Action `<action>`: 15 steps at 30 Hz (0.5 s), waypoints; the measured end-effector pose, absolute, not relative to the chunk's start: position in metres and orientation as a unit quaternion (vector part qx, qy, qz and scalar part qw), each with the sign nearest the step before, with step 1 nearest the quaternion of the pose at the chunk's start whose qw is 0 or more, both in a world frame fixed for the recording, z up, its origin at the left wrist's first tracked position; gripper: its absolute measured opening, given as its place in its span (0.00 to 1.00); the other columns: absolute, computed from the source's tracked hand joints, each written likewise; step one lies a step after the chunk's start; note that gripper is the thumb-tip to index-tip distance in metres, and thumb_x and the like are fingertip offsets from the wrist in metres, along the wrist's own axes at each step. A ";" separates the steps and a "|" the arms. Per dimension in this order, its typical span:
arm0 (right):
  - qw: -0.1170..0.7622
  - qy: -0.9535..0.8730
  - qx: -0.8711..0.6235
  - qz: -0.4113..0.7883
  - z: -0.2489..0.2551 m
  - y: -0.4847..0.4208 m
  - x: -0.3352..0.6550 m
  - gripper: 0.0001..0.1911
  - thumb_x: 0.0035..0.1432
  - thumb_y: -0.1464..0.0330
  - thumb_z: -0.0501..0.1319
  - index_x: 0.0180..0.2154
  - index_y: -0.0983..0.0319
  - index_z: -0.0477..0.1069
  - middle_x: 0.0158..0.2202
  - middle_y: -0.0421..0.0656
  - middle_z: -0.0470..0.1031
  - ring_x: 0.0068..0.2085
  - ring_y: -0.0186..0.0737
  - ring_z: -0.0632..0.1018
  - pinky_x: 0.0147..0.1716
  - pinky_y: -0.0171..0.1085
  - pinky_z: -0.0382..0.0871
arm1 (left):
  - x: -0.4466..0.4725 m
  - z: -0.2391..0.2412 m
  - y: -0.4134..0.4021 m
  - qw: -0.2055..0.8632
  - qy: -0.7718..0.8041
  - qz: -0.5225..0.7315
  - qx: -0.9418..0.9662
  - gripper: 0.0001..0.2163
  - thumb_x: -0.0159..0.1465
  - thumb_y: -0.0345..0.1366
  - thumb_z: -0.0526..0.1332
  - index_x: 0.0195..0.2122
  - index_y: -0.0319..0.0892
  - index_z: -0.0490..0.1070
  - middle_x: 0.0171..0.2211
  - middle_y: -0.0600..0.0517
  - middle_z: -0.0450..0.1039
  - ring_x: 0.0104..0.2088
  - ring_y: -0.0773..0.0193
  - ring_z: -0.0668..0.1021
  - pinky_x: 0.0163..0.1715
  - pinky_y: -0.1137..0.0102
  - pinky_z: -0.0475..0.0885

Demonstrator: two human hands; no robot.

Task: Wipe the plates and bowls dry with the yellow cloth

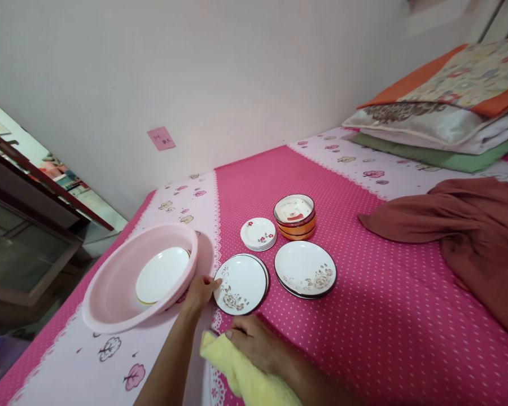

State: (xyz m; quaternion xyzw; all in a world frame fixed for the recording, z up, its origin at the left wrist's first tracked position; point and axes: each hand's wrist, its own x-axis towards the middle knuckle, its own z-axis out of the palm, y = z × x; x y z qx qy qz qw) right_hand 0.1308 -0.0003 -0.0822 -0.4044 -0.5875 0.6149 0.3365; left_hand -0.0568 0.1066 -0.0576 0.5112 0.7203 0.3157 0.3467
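Observation:
My left hand point(202, 294) grips the left rim of a white plate point(246, 282) with a dark edge and a brown flower print, thumb on top. Part of another dark-rimmed plate shows beneath it on the right. Just below the plate, my right hand point(254, 341) is closed on a yellow cloth point(245, 375) that hangs down toward the bottom edge. Right of my hands lies a second stack of flowered plates point(302, 265). Behind are small white plates point(257, 232) with red flowers and a stack of orange bowls point(297, 225).
A pink basin point(97, 301) with a white plate point(161, 276) inside stands at the left. Everything rests on a pink patterned bedspread point(364, 316). Brown-red fabric point(461, 225) lies at the right, and pillows point(423, 124) are piled at the back right against the wall.

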 end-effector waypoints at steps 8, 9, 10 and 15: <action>0.335 -0.594 -0.387 0.621 -0.087 0.001 0.131 0.18 0.65 0.62 0.57 0.24 0.58 0.56 0.22 0.33 0.52 0.25 0.31 0.58 0.24 0.35 0.47 | -0.057 -0.056 0.065 0.481 0.666 0.423 0.383 0.16 0.44 0.42 0.75 0.26 0.42 0.71 0.19 0.55 0.71 0.19 0.66 0.69 0.20 0.71 0.63; 0.333 -0.594 -0.389 0.621 -0.088 0.001 0.131 0.19 0.65 0.62 0.57 0.23 0.58 0.55 0.22 0.33 0.52 0.25 0.31 0.58 0.24 0.36 0.47 | -0.056 -0.055 0.060 0.497 0.655 0.435 0.366 0.15 0.45 0.40 0.75 0.28 0.41 0.72 0.20 0.53 0.73 0.20 0.65 0.71 0.21 0.70 0.66; 0.332 -0.595 -0.392 0.618 -0.088 0.002 0.130 0.19 0.65 0.62 0.57 0.23 0.58 0.55 0.22 0.33 0.52 0.25 0.31 0.58 0.24 0.36 0.47 | -0.054 -0.053 0.056 0.510 0.645 0.449 0.350 0.15 0.45 0.39 0.74 0.30 0.40 0.73 0.22 0.51 0.76 0.21 0.63 0.73 0.22 0.69 0.68; 0.343 -0.594 -0.382 0.619 -0.089 0.002 0.130 0.18 0.66 0.62 0.56 0.24 0.58 0.58 0.23 0.34 0.54 0.26 0.32 0.58 0.25 0.36 0.48 | -0.046 -0.054 0.037 0.549 0.601 0.506 0.287 0.15 0.48 0.35 0.73 0.36 0.38 0.75 0.24 0.50 0.78 0.21 0.61 0.76 0.20 0.69 0.69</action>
